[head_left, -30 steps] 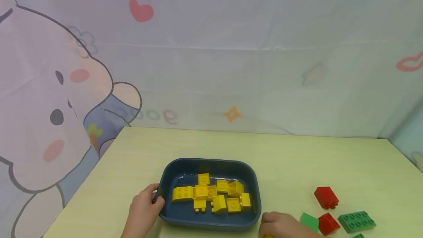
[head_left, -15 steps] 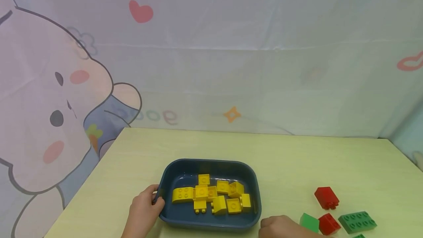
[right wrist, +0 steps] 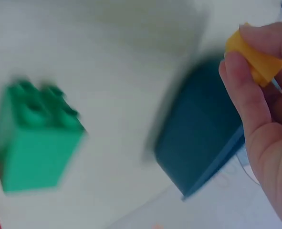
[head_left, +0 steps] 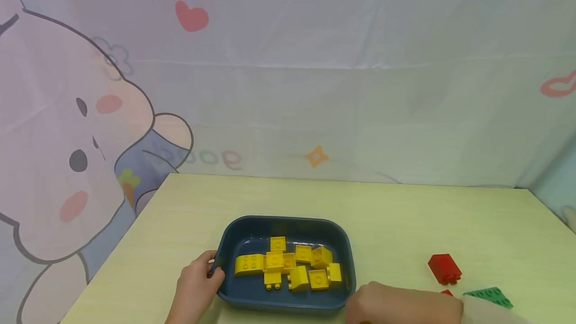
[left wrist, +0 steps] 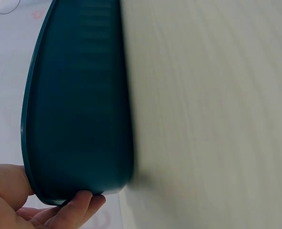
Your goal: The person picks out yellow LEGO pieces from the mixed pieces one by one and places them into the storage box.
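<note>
A dark blue tray stands on the table with several yellow toy bricks lying in it. My left hand grips the tray's left end; in the left wrist view its thumb and fingers pinch the rim and outer wall. By the tray's front right corner is my right hand. The right wrist view shows its thumb and fingers pinching a yellow brick near the tray wall. From the head, that brick is almost wholly hidden by the hand.
On the table's right side lie a red brick and a green brick, the latter partly covered by the right sleeve. Another green brick stands close in the right wrist view. A printed cloth hangs behind the table.
My right hand has risen a little and shifted left toward the tray's corner, its forearm now covering the nearer green and red bricks. The left hand and tray stay put.
</note>
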{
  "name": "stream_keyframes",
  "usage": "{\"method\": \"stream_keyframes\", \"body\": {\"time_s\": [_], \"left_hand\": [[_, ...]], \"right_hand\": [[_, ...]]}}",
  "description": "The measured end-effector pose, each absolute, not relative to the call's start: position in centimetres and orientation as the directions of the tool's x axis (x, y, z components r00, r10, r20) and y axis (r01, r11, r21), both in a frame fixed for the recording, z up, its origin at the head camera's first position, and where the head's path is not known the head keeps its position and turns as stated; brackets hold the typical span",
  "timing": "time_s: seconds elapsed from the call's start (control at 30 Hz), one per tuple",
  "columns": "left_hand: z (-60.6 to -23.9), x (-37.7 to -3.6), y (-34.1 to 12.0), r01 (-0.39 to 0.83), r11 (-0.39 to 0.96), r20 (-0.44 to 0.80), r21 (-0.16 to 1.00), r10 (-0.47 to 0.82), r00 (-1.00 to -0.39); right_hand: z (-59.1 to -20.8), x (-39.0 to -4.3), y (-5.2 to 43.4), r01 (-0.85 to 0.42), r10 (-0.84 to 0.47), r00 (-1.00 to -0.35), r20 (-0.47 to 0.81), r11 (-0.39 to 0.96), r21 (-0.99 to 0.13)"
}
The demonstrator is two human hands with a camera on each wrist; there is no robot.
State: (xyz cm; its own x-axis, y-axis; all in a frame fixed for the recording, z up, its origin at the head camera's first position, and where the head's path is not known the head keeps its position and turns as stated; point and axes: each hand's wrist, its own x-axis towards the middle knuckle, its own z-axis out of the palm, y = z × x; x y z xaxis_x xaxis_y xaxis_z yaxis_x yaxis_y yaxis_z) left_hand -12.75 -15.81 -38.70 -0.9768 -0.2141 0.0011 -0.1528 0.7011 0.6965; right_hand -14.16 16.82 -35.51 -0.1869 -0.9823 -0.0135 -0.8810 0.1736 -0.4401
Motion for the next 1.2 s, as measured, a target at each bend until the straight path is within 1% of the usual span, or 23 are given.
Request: {"method": "stream_keyframes", "body": {"time_s": [0.03, 0.1, 0.17, 0.23, 0.37, 0.67, 0.8, 0.9, 1.0, 1.2], "left_hand": [[-38.7, -12.7, -15.8, -0.152, 0.702, 0.002, 0.696, -0.214, -0.977], [-38.7, -12.7, -15.8, -0.149, 0.703, 0.007, 0.695, -0.214, -0.977], [-38.7, -12.8, -15.8, -0.151, 0.703, 0.005, 0.695, -0.215, -0.977], [-38.6, -12.8, -15.8, -0.157, 0.703, 0.000, 0.694, -0.218, -0.976], [-38.6, -12.9, -15.8, -0.167, 0.699, -0.011, 0.695, -0.222, -0.975], [-38.7, -12.9, -16.0, -0.169, 0.702, -0.014, 0.692, -0.221, -0.975], [-38.8, -12.9, -16.0, -0.174, 0.700, -0.019, 0.692, -0.223, -0.975], [-38.8, -12.9, -16.0, -0.173, 0.700, -0.018, 0.693, -0.223, -0.975], [-38.8, -12.9, -15.9, -0.164, 0.698, -0.012, 0.697, -0.217, -0.976], [-38.8, -12.9, -15.9, -0.155, 0.698, -0.005, 0.699, -0.212, -0.977]], "right_hand": [[-35.0, -14.4, 16.8, -0.882, -0.984, -0.180, -0.012, 0.167, -0.440], [-33.9, -14.7, 16.8, -0.873, -0.981, -0.193, -0.022, 0.182, -0.452], [-32.6, -14.7, 16.8, -0.819, -0.954, -0.277, -0.112, 0.296, -0.492], [-31.3, -14.8, 16.8, -0.757, -0.911, -0.360, -0.201, 0.411, -0.507], [-29.4, -15.4, 16.4, -0.752, -0.881, -0.422, -0.213, 0.472, -0.460], [-26.6, -16.7, 15.4, -0.794, -0.883, -0.438, -0.168, 0.467, -0.390], [-25.8, -17.2, 14.7, -0.816, -0.894, -0.426, -0.138, 0.446, -0.368], [-25.6, -17.6, 14.1, -0.835, -0.907, -0.405, -0.116, 0.419, -0.356], [-25.6, -18.1, 13.6, -0.846, -0.909, -0.404, -0.101, 0.413, -0.338], [-26.0, -19.6, 12.3, -0.850, -0.897, -0.435, -0.079, 0.437, -0.294]]}}
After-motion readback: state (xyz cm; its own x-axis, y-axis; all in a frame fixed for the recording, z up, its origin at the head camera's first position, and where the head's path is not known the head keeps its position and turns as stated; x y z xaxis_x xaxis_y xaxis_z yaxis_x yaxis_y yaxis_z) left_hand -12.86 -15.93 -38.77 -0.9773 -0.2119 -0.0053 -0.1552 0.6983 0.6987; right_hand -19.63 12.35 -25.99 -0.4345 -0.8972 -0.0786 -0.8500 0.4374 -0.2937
